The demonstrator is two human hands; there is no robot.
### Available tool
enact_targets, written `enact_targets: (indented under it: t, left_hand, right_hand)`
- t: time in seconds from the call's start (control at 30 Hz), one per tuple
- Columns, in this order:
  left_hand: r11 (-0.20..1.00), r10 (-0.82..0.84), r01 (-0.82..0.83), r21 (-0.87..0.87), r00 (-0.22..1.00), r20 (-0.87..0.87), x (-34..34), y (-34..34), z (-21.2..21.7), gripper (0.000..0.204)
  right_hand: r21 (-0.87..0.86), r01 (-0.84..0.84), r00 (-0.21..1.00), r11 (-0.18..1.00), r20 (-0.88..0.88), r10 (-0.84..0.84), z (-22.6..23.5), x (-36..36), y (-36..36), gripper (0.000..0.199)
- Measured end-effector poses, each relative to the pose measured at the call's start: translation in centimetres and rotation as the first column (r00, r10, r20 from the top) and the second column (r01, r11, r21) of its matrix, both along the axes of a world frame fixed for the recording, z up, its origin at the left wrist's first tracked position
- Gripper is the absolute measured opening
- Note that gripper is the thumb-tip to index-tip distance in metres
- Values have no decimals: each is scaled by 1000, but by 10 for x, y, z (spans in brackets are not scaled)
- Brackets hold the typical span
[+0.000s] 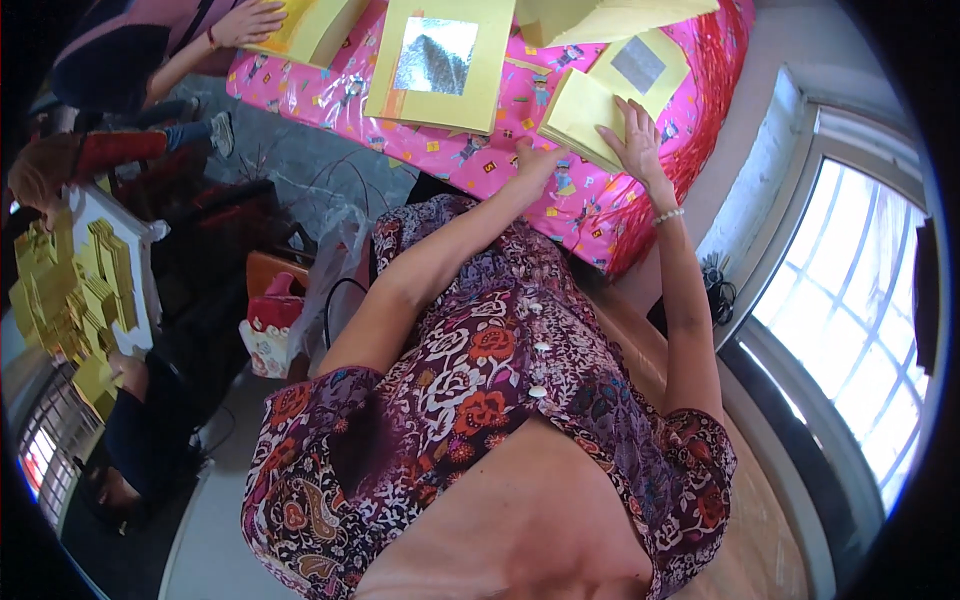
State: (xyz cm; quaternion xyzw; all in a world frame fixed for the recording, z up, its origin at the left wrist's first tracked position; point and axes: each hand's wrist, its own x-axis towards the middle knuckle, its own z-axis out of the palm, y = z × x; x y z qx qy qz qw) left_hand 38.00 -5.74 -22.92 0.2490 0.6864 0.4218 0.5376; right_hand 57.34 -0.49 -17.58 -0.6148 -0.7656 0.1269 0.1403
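Observation:
A small stack of folded yellow paper [578, 115] lies tilted at the near right of the pink-covered table [430, 155]. My right hand [638, 145] rests at the stack's right edge, fingers stretched and apart. At the near left corner of the same stack is my left hand [540, 160]; its fingers are small and partly hidden, so its grip is unclear. Just beyond the stack lies a yellow sheet with a silver square [638, 66]. Farther left sits a larger yellow pile with a silver square [437, 55] on its top sheet.
Loose yellow sheets [625, 20] lie at the far edge. At the upper left, another person's hand [250, 22] rests on yellow paper. Red stringy strands [715, 110] hang along the table's right side. More people sit around a white table [145, 290] with yellow bundles at left.

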Motion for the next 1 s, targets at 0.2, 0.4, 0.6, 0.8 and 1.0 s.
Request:
enact_targets:
  t: [0.2, 0.4, 0.6, 0.8, 1.0]
  left_hand:
    - [983, 44, 72, -167, 796, 603, 1, 22, 43, 67]
    - [997, -32, -10, 80, 865, 501, -3, 32, 33, 79]
    - [929, -180, 154, 338, 983, 46, -2, 10, 8, 71]
    - [814, -228, 376, 443, 908, -351, 3, -16, 41, 67]
    - [867, -245, 292, 404, 955, -166, 4, -12, 40, 74]
  right_hand:
    - [-43, 51, 988, 998, -143, -57, -7, 7, -8, 73]
    - [-7, 270, 935, 963, -237, -264, -23, -15, -34, 78]
    - [-8, 395, 893, 918, -232, -386, -30, -31, -45, 77]
    - [12, 397, 892, 918, -240, -383, -37, -37, -52, 76]
    - [19, 377, 903, 926, -231, -363, -42, -38, -49, 76]
